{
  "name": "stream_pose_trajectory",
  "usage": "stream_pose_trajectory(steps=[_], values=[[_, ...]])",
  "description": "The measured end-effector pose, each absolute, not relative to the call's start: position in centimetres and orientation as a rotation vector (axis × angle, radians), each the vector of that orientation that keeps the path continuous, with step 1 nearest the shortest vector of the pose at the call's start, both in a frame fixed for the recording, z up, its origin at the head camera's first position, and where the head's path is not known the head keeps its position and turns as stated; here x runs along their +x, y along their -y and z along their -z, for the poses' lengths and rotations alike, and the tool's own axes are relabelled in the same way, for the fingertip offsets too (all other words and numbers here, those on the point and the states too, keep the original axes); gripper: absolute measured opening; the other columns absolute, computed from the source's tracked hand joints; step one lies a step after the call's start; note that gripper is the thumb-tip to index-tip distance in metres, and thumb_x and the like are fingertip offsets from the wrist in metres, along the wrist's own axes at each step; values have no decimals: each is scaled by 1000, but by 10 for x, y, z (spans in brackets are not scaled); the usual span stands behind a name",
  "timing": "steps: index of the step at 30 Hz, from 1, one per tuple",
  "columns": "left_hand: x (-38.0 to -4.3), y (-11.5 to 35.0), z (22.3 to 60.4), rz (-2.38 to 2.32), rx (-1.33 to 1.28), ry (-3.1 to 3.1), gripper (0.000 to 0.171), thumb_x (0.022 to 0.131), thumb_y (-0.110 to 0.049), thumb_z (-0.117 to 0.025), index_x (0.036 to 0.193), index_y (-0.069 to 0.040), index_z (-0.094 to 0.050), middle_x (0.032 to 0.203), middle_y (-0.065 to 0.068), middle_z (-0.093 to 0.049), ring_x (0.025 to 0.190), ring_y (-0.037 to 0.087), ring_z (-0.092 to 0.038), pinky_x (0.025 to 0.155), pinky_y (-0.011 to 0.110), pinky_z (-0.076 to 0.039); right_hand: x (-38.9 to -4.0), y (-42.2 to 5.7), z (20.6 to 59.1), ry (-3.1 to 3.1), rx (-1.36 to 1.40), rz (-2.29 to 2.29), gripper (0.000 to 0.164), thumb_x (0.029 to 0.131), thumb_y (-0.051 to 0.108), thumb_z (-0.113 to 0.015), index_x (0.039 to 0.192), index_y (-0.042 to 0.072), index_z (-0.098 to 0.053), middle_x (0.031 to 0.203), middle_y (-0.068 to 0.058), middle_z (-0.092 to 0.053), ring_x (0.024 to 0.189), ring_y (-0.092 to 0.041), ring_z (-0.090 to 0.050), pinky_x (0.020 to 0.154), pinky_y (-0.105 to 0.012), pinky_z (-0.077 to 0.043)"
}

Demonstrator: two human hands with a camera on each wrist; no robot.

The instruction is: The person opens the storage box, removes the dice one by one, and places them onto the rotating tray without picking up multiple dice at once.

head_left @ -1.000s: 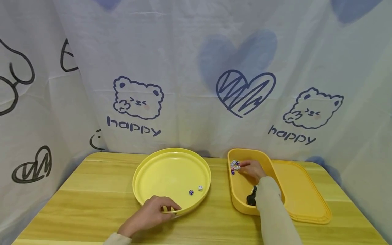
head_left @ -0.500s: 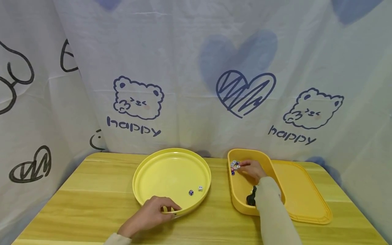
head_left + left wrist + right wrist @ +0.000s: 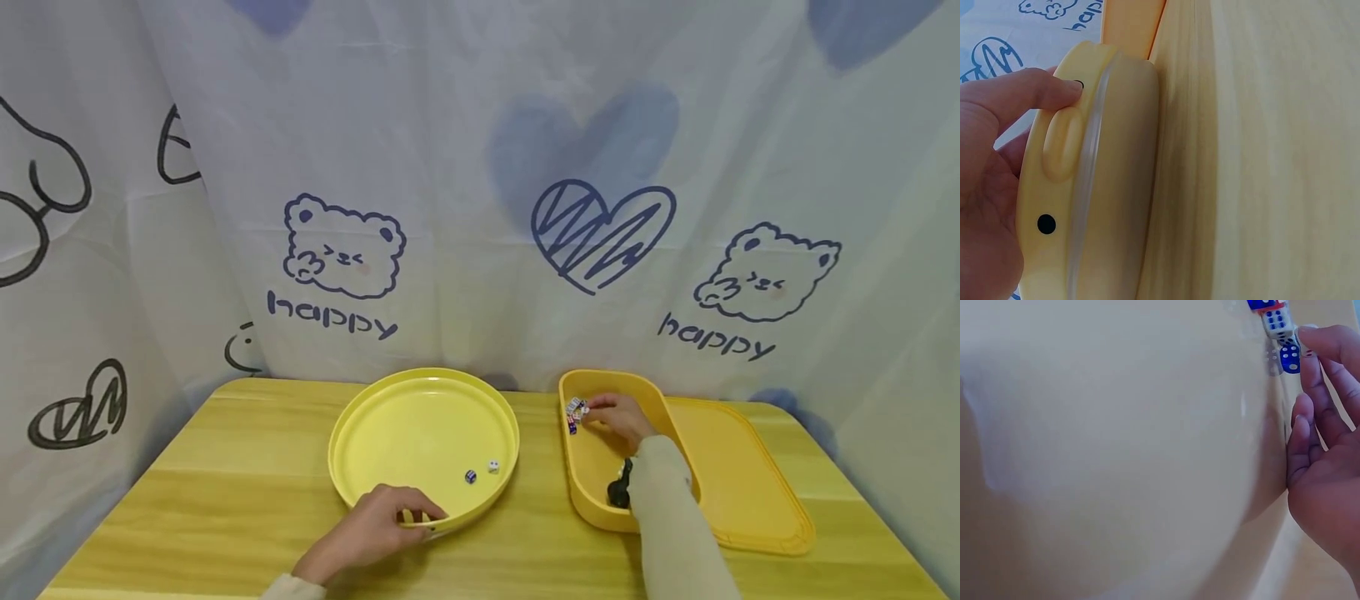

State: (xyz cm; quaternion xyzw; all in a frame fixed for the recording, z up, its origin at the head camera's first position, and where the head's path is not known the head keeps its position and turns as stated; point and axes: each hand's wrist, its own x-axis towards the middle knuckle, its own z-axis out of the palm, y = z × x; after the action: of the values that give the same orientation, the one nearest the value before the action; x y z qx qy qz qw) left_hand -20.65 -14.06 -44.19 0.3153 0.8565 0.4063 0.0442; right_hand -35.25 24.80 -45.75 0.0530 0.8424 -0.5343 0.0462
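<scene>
Where the tabletop (image 3: 187, 517) came nearest the person, a left hand (image 3: 378, 525) reached from its sleeve (image 3: 294, 589) and gripped the near rim of a round yellow tray (image 3: 412, 433). Its thumb pressed the outer wall, while the other fingers passed over the rim. Along that wall, the left wrist view showed an oval bump (image 3: 1063, 144) and two black dots (image 3: 1047, 224), one partly covered by the thumb. Inside the tray, toward its right side, a blue die (image 3: 470, 477) and a white die (image 3: 492, 467) lay near each other, apart.

To the right of the tray, apart from it, stood a deeper orange-yellow box (image 3: 592, 467). At its near end sat a black thing (image 3: 618, 493), partly hidden by the right sleeve (image 3: 678, 521); what it was could not be told. The right hand (image 3: 618, 415) was down inside the box, pinching a red-dotted die (image 3: 586, 410) between thumb and fingertip. Just beside those fingertips, a heap of dice (image 3: 575, 408) lay against the left wall toward the far corner. Among them, a white one with blue dots and a blue one with white dots showed; the fingers hid too much for a count.

On the box's right lay a flat lid (image 3: 731, 475). Behind everything hung a pale cloth (image 3: 450, 275) printed with hearts, bears and the word "happy".
</scene>
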Motion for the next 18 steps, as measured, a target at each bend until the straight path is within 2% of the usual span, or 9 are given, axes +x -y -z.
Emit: stream_pose_trajectory(steps=[4, 10, 18], values=[[-206, 139, 445, -1233, 938, -2616, 18, 84, -9, -72, 100, -15, -76, 83, -15, -64, 72, 0, -53, 59, 22, -44, -354, -249, 460, -2569, 139, 1648, 22, 83, 7, -71, 101, -4, -67, 92, -2, -65, 92, -24, -53, 81, -34, -42], [-206, 138, 447, -1243, 937, -2613, 18, 84, -7, -72, 99, -15, -76, 84, -16, -64, 72, 0, -53, 59, 22, -44, -354, -245, 455, -2547, 63, 1681, 23, 89, 11, -65, 106, -4, -65, 97, -3, -65, 94, -24, -52, 83, -36, -41], [-206, 140, 444, -1249, 951, -2625, 18, 83, -7, -72, 99, -14, -76, 83, -15, -63, 70, 0, -52, 59, 22, -44, -358, -238, 433, -2564, 10, 1781, 18, 91, 9, -64, 103, -4, -63, 96, -7, -62, 105, -36, -50, 97, -48, -38]])
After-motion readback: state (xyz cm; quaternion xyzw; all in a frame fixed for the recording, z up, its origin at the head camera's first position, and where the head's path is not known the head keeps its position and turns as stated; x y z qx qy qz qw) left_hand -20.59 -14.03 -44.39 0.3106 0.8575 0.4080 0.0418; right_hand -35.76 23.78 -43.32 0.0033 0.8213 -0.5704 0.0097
